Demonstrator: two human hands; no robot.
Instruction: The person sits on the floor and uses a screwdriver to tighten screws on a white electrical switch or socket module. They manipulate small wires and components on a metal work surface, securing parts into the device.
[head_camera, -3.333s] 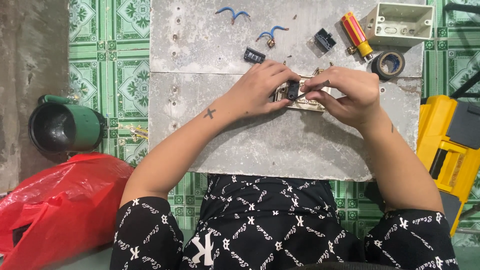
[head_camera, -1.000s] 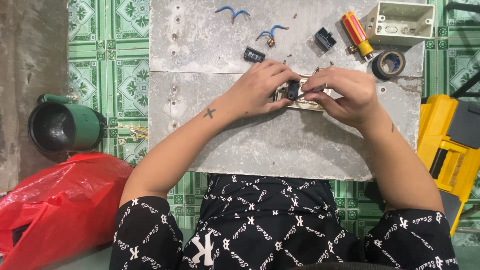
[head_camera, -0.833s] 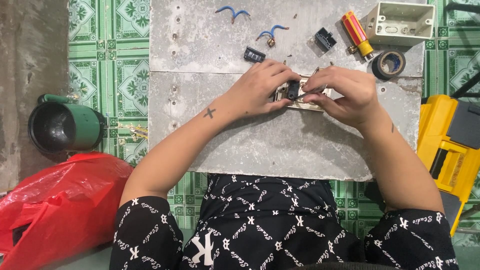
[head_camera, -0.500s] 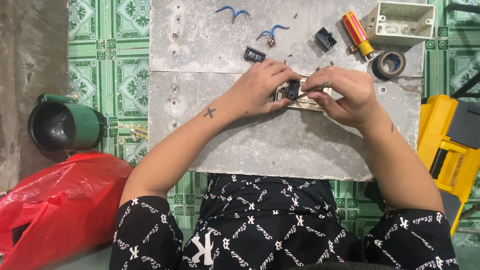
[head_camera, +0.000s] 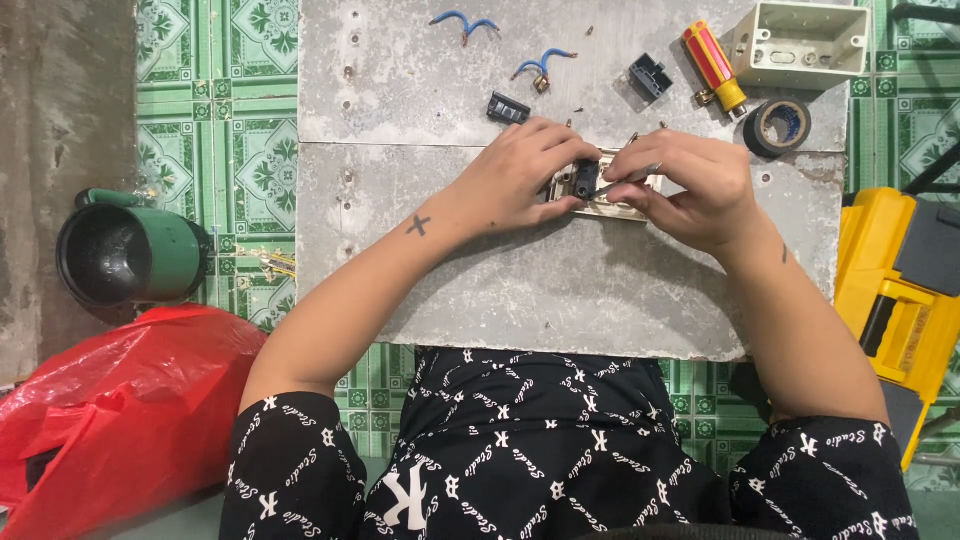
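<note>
Both hands grip cream switch plate (head_camera: 610, 205) w/ black module: left hand (head_camera: 520, 175), right hand (head_camera: 690, 180).

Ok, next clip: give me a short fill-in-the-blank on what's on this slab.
1. The left hand steadies a beige switch plate on the grey ____.
2. The screwdriver has a red and ____ handle.
3. The roll of black tape lies just below the beige ____ box.

Missing words: slab; yellow; junction
</note>
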